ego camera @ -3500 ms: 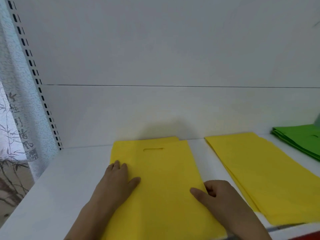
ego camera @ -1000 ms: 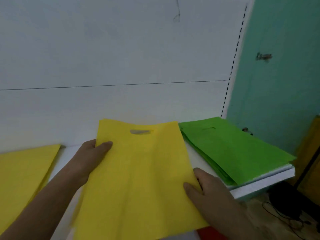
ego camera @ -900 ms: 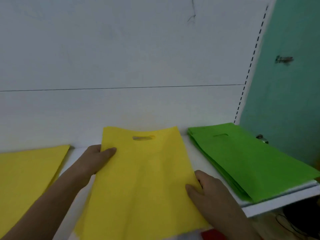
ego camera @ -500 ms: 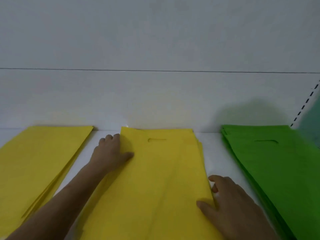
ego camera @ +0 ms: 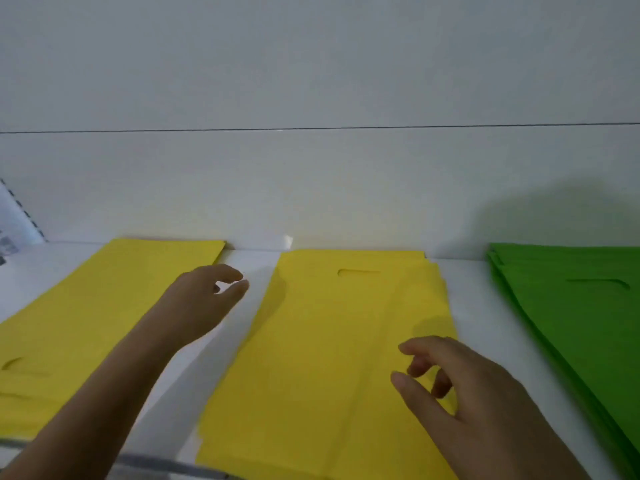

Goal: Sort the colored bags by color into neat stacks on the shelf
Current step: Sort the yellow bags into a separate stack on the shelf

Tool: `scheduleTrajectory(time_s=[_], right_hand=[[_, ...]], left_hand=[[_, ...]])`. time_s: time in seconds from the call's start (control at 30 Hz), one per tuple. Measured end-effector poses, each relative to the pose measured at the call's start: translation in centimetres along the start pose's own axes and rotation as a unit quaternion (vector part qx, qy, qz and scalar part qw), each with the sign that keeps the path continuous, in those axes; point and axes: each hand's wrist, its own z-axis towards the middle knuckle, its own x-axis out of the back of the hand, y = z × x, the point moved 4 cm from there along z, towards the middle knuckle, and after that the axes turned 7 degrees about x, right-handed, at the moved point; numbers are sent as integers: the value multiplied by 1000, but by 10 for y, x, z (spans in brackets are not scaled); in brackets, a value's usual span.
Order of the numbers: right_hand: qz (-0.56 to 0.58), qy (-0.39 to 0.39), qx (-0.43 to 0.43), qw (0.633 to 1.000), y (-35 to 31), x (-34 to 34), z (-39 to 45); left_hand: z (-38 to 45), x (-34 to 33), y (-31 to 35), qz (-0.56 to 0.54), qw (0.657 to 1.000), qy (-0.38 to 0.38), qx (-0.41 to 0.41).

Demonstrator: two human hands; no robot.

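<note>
A stack of yellow bags (ego camera: pixel 311 358) lies flat in the middle of the white shelf (ego camera: pixel 249 261), handle cutout toward the back wall. A second yellow stack (ego camera: pixel 86 317) lies to its left and a green stack (ego camera: pixel 571 313) to its right. My left hand (ego camera: pixel 201 303) hovers over the gap between the two yellow stacks, fingers apart, holding nothing. My right hand (ego camera: pixel 464 386) floats above the middle stack's right side, fingers loosely spread and empty.
A white back wall (ego camera: pixel 311 185) rises behind the stacks. The shelf's grey front edge (ego camera: pixel 156 462) runs along the bottom. A slotted upright (ego camera: pixel 20 209) stands at the far left.
Both hands have lifted off the middle yellow stack: the left drew back to the left, the right rose with fingers opening. The bag that they carried now lies on that stack.
</note>
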Motion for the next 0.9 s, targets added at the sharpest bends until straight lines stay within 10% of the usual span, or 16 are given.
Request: scheduleTrajectory(time_s=[0.53,0.9], right_hand=[[-63,-28,-57,996,-219,-192,94],[-135,10,-119,984,-237,-201,99]], left_hand=[[46,126,-280,109,990,-4,86],[33,87,-280,187,981,-51,-26]])
